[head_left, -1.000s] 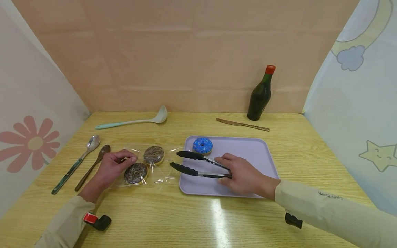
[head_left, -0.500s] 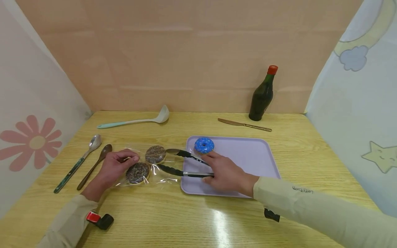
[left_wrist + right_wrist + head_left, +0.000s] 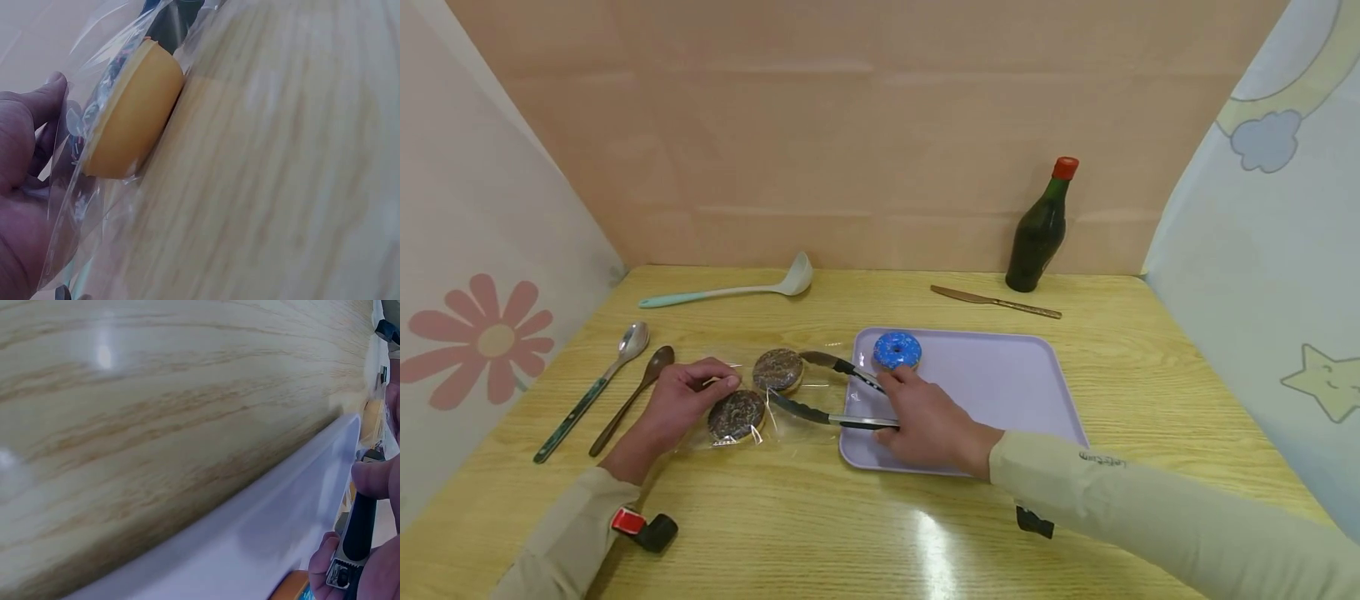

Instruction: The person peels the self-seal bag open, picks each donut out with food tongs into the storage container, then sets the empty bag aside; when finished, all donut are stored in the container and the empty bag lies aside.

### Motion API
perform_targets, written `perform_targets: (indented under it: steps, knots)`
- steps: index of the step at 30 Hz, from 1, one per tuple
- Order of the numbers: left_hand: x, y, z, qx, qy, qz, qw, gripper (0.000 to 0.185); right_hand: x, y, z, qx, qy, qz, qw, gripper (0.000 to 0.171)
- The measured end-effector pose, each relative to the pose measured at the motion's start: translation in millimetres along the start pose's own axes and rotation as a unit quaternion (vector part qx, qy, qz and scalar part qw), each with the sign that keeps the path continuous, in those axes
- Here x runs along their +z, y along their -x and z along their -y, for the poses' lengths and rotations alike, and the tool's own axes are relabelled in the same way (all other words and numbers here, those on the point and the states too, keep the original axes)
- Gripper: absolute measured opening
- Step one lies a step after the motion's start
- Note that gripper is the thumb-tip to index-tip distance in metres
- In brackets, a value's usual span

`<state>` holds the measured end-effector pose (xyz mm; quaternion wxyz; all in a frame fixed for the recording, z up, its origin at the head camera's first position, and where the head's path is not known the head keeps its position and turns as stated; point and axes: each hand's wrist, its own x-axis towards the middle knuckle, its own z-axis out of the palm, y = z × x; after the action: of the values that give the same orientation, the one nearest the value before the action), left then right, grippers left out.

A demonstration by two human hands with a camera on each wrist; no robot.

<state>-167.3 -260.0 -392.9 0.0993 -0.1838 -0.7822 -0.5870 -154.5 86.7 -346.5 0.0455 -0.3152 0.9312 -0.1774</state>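
Two chocolate donuts (image 3: pixel 758 392) flat inside a clear bag (image 3: pixel 790 421) on the worktop, left of the tray. Black-tipped tongs (image 3: pixel 820 392) spread around the farther donut, tips inside the bag's mouth.

Left hand (image 3: pixel 22 187) pinching bagged doughnut (image 3: pixel 128 119)

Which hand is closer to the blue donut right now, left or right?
Right. The right hand grips the tongs just in front of the blue donut on the tray. The left hand is farther off, holding the clear bag of chocolate donuts.
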Motion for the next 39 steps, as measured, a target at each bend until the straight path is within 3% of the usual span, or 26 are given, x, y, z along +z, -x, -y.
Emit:
perform_targets:
  steps: [7, 10, 17, 20, 27, 39]
  knots:
    - [0.6, 0.0, 0.4, 0.0, 0.003, 0.0, 1.0, 0.008, 6, -3, -1, -0.005, 0.008, -0.008, 1.0, 0.079]
    - [3.0, 0.2, -10.1, 0.0, -0.003, 0.002, 1.0, 0.008, 7, -2, -2, -0.007, 0.007, -0.011, 1.0, 0.076]
    - [0.9, -0.7, 0.8, 0.005, -0.004, -0.003, 1.0, 0.008, 4, 6, -5, -0.003, -0.001, -0.019, 1.0, 0.07]
    - [3.0, -0.5, -7.6, 0.003, -0.009, -0.006, 0.9999, 0.008, 2, 11, -8, -0.004, -0.006, -0.021, 1.0, 0.068]
    - [8.1, 0.1, -26.6, -0.002, -0.022, -0.014, 0.9997, 0.005, -6, 34, -15, -0.008, -0.013, -0.039, 0.999, 0.064]
    - [6.6, 1.3, -25.8, -0.001, -0.038, -0.018, 0.9991, 0.006, -6, 87, -41, -0.014, -0.021, -0.114, 0.993, 0.057]
